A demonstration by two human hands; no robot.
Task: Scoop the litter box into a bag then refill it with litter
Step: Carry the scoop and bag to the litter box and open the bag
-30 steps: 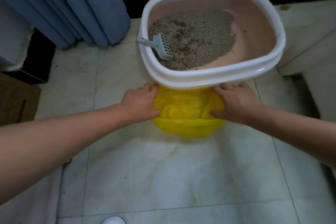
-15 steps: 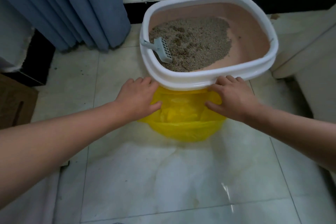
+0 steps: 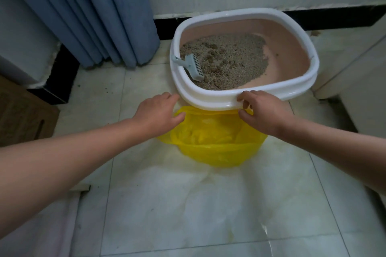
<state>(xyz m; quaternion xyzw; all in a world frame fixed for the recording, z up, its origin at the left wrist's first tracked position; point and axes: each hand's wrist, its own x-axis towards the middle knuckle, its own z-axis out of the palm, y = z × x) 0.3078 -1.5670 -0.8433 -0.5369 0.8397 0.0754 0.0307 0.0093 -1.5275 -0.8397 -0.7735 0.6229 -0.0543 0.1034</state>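
Two hands at yellow bag (image 3: 211, 150): left hand (image 3: 159, 111) spread, thumb touching rim; right hand (image 3: 266, 111) pinching rim beside litter box (image 3: 211, 100) edge. Scoop (image 3: 192, 67) beyond left hand, in litter (image 3: 229, 62).

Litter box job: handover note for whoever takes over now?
Left hand: open, thumb at the yellow bag rim.
Right hand: pinches the bag's far edge by the litter box rim.
Done: bag open on the floor against the box front.
Scoop lies in the litter, untouched.
Left: scoop into bag, refill; no fresh litter in view.
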